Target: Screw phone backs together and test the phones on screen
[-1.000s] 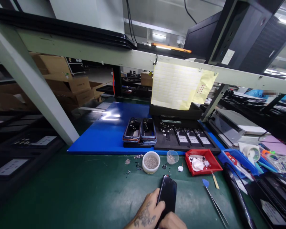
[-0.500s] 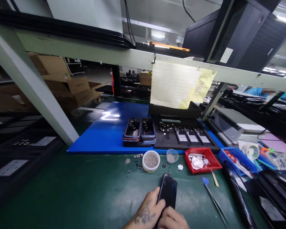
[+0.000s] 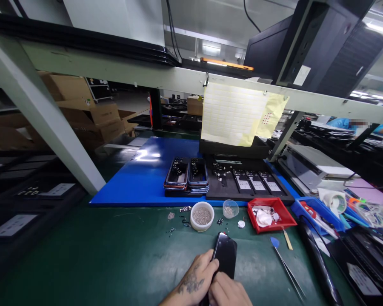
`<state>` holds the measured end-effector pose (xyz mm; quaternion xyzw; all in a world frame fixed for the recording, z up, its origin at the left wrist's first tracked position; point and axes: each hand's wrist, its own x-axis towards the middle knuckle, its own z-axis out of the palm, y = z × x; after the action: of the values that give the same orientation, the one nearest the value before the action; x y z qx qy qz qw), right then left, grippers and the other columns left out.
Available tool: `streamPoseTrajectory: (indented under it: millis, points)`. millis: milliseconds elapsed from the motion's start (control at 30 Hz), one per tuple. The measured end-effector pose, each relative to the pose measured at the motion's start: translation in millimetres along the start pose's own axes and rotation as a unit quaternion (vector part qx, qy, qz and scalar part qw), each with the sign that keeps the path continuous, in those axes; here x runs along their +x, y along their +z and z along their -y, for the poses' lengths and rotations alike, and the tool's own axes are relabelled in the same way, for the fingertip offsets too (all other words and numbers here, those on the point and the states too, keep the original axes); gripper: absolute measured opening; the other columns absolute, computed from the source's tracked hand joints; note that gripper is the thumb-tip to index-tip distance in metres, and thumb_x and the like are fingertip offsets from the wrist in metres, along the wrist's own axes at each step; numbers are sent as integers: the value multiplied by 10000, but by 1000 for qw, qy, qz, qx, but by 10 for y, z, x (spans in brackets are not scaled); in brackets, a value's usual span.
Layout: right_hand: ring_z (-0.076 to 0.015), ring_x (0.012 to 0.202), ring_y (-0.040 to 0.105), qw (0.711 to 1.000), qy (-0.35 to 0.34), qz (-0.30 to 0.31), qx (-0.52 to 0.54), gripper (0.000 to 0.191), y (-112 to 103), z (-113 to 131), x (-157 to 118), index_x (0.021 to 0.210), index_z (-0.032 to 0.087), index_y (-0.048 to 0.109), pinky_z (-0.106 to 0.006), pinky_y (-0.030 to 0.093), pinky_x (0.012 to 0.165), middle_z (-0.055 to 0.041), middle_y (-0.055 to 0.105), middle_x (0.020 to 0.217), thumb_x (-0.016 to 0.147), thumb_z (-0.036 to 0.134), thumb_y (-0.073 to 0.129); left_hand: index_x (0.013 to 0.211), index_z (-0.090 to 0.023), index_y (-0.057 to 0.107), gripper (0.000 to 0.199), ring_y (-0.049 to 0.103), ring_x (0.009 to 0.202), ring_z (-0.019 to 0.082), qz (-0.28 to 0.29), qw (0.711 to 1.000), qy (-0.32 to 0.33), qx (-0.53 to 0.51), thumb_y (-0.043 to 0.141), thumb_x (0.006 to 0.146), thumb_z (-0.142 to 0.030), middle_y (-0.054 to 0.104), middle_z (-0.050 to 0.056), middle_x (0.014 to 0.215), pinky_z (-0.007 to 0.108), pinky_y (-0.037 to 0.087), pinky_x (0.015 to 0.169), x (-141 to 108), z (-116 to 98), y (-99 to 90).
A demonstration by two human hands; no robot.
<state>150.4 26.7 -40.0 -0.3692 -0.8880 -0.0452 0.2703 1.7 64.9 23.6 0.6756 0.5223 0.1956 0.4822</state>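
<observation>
Here's the phone, dark glass up, at the near edge of view over the green tabletop, slightly tilted or flat, hard to tell. The left hand is closed around its left edge, thumb lying over the glass; the right hand has its fingers curled in at the near end, though I can't tell what, if anything, they pinch. Pressure's the worry: a hard push from those bunched fingers could crack the glass or slip the phone out of that one-sided hold. And look beyond its far end! Dark bits lie loose, just short of the white tub and the clear cup, both holding tiny pieces. One forward slip could scatter the lot, even tip the cup. Those tweezers, points toward the person, could catch a careless right wrist.
</observation>
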Motion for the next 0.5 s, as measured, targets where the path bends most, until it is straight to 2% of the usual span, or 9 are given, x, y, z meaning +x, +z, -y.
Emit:
streamPoseTrajectory:
  millis: [133, 200, 300, 400, 500]
  points:
    - [-140, 543, 579, 1000, 9, 10, 24, 265, -13, -9, -11, 754, 217, 486, -252, 353, 446, 9, 568, 659, 973, 182, 339, 931, -160, 593, 320, 589, 935, 217, 5, 1000, 7, -6, 305, 910, -300, 654, 79, 942, 311, 421, 857, -17, -50, -36]
    - [-132, 543, 574, 999, 12, 16, 48, 291, -26, -24, -22, 741, 217, 475, -243, 360, 449, 14, 559, 656, 990, 215, 326, 1088, -154, 579, 338, 579, 1005, 212, 2, 999, 18, -28, 324, 907, -283, 654, 80, 1043, 297, 408, 902, -24, -48, -36]
    - [-117, 546, 570, 995, 11, 22, 98, 378, -52, -66, -36, 736, 220, 458, -218, 385, 460, 19, 550, 648, 1030, 309, 237, 1306, -155, 472, 433, 531, 1142, 201, 2, 998, 30, -64, 349, 902, -252, 604, 79, 1243, 273, 361, 985, -24, -16, -24]
    - [-104, 579, 584, 989, 7, 30, 146, 490, -80, -105, -38, 792, 218, 473, -179, 448, 531, 12, 566, 686, 1023, 462, 117, 1342, -161, 457, 453, 500, 1199, 213, 3, 998, 20, -62, 359, 910, -257, 582, 79, 1300, 283, 346, 1010, -20, 20, -11]
    - [-122, 613, 601, 987, 2, 38, 156, 475, -90, -111, -29, 846, 218, 506, -193, 454, 544, -3, 591, 731, 1007, 518, 175, 1341, -154, 466, 450, 533, 1160, 217, 2, 998, 29, -51, 360, 915, -255, 604, 80, 1274, 291, 368, 994, -19, 33, -6]
